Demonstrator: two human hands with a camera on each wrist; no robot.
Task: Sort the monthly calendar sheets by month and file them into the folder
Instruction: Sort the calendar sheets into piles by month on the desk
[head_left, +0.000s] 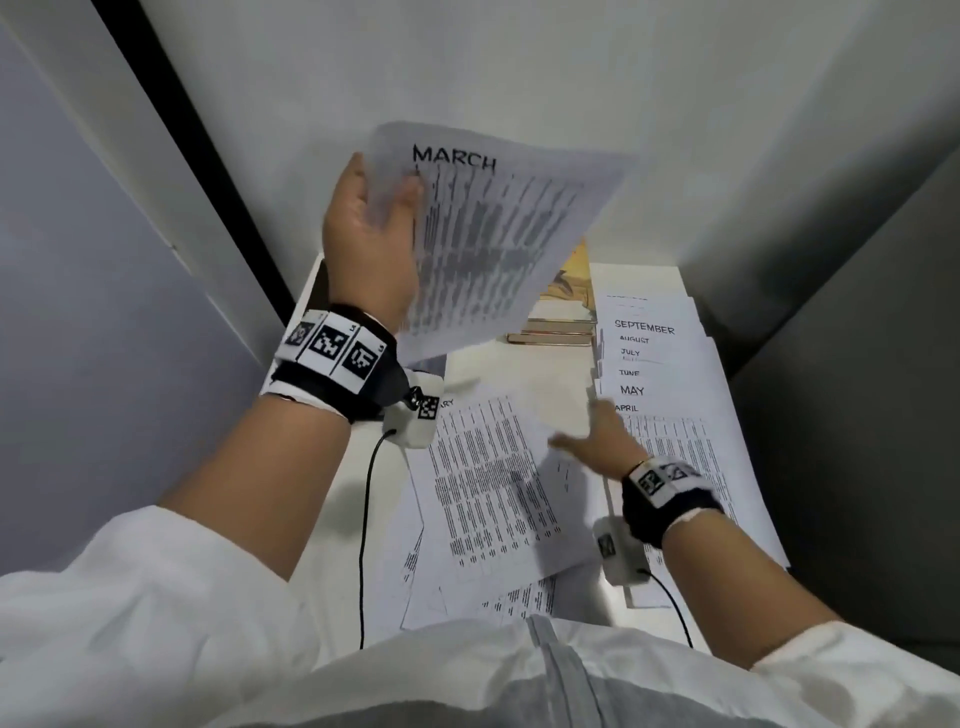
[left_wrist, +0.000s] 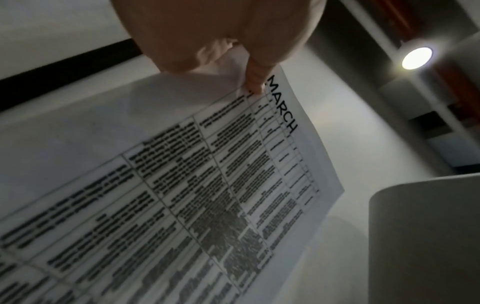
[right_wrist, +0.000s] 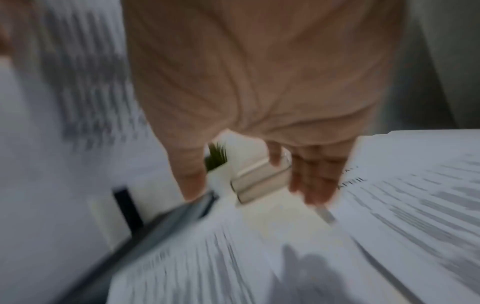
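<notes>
While the left hand (head_left: 371, 234) pinches the MARCH sheet (head_left: 498, 239) aloft by one corner, it may sag or slip. Blurred, the right hand (head_left: 597, 441) seems spread and empty near the fanned stack (head_left: 660, 364), where a brush could scatter the order.

Pale walls (head_left: 467, 62), round ceiling lamp (left_wrist: 417, 58)

Dim, soft light; a ceiling lamp (left_wrist: 417, 58) glares; right-wrist view heavily motion-blurred.
</notes>
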